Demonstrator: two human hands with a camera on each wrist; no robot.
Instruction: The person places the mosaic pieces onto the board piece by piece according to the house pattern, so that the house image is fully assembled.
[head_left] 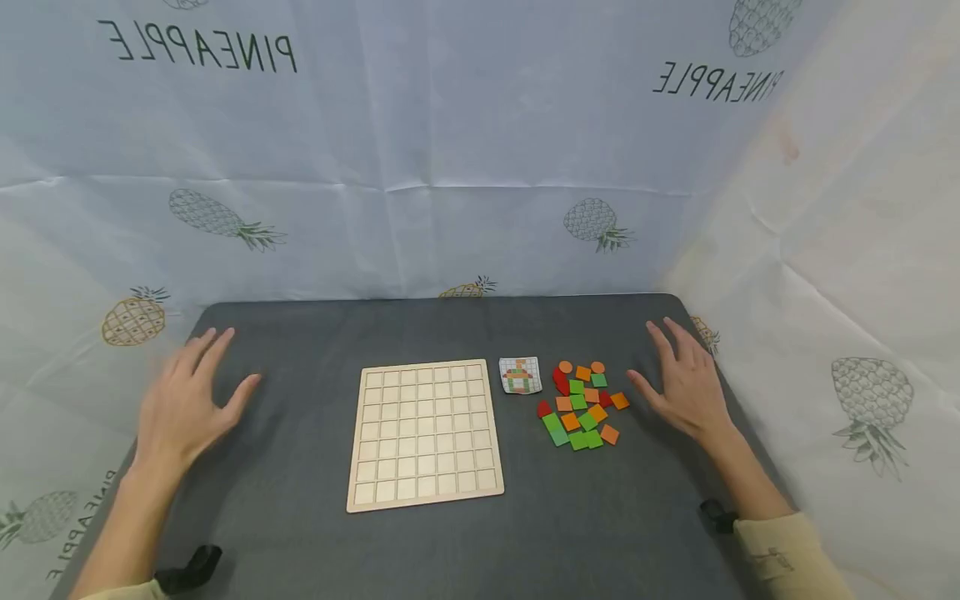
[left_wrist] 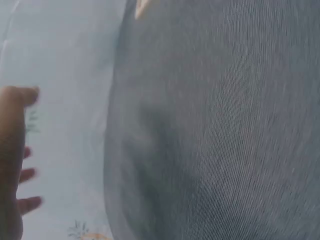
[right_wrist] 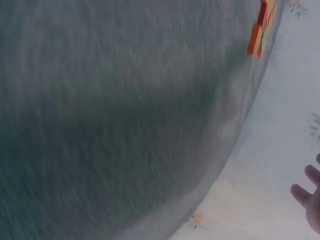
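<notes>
My left hand (head_left: 183,404) hovers over the left side of the dark table, fingers spread, holding nothing. Over the right side, my right hand (head_left: 686,387) is likewise spread and holds nothing; it is nearest to a loose group of small flat tiles (head_left: 577,402) in green, orange and red. A pale wooden grid board (head_left: 425,435) lies in the middle, its cells bare. Between board and tiles sits a small pattern card (head_left: 520,376) with a coloured figure on a grid. In the left wrist view, the left hand (left_wrist: 12,160) shows at the edge, blurred.
The grey-black tabletop (head_left: 300,533) has rounded far corners. White cloth (head_left: 480,125) printed with pineapples hangs behind it and along both sides. Dark straps (head_left: 191,568) are on the wrists. Only a strip of tiles (right_wrist: 260,32) shows in the right wrist view.
</notes>
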